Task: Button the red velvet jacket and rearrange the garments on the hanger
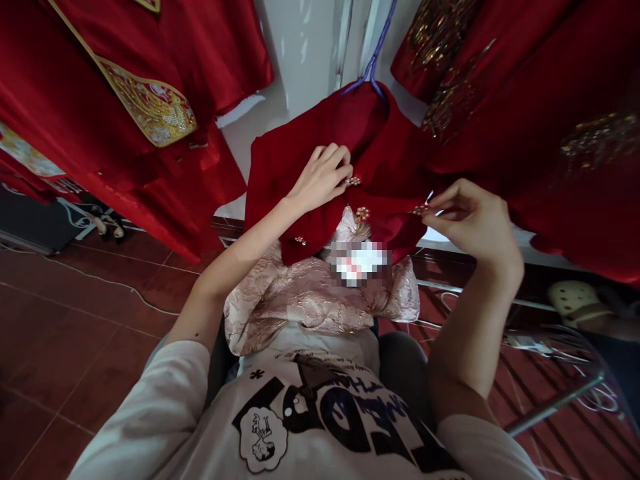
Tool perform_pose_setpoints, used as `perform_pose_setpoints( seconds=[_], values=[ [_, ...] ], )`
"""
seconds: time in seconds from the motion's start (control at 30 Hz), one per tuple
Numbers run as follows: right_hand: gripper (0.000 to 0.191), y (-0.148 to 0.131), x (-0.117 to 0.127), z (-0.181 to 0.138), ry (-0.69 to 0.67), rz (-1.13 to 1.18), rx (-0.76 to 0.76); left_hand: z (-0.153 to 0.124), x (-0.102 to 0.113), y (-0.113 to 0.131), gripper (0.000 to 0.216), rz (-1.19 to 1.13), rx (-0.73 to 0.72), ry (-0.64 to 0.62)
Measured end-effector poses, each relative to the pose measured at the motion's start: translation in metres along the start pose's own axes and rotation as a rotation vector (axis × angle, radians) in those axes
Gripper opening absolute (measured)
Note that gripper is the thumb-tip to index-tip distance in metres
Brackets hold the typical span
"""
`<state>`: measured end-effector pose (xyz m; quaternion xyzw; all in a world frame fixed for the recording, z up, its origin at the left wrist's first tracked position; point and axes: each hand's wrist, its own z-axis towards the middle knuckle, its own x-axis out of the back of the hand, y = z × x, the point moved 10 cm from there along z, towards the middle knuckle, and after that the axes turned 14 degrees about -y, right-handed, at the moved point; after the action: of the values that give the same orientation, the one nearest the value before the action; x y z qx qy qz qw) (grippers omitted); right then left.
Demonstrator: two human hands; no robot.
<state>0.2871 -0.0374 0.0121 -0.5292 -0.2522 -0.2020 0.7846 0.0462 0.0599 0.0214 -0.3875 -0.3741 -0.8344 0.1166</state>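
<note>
A dark red garment (300,160) with flower-shaped beaded fastenings hangs on a purple hanger (373,67) in front of me. My left hand (327,175) is closed on its front edge, fingers curled beside one beaded fastening (354,181). At the right, my right hand (473,217) pinches another beaded fastening (419,209) between thumb and fingertips, drawing that side of the garment outward. Between the hands, a further flower-shaped fastening (362,213) shows. Shiny pink brocade fabric (295,300) lies across my lap, with a blurred-out bright patch on it.
Red embroidered garments hang at the left (220,60) and the right (500,147). A pale clog (577,300) and a metal bar (555,403) are at the lower right. A cable (133,288) runs over the red tiled floor (100,353).
</note>
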Motion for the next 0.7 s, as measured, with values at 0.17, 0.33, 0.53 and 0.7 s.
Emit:
perform_pose_setpoints(
  seconds=[0.17, 0.33, 0.53, 0.7],
  values=[
    [0.016, 0.018, 0.017, -0.003, 0.136, 0.012, -0.064, 0.0, 0.022, -0.04, 0.014, -0.441, 0.111, 0.219],
    [0.016, 0.027, 0.027, -0.004, 0.229, -0.002, -0.07, -0.011, 0.021, -0.067, 0.025, -0.796, 0.326, 0.374],
    [0.02, 0.034, 0.031, -0.006, 0.333, 0.148, -0.16, -0.018, -0.003, -0.061, 0.029, -1.091, 0.5, 0.263],
    [0.023, 0.04, 0.03, -0.009, 0.378, 0.229, -0.208, -0.026, 0.013, -0.068, 0.025, -1.037, 0.442, 0.388]
  ],
)
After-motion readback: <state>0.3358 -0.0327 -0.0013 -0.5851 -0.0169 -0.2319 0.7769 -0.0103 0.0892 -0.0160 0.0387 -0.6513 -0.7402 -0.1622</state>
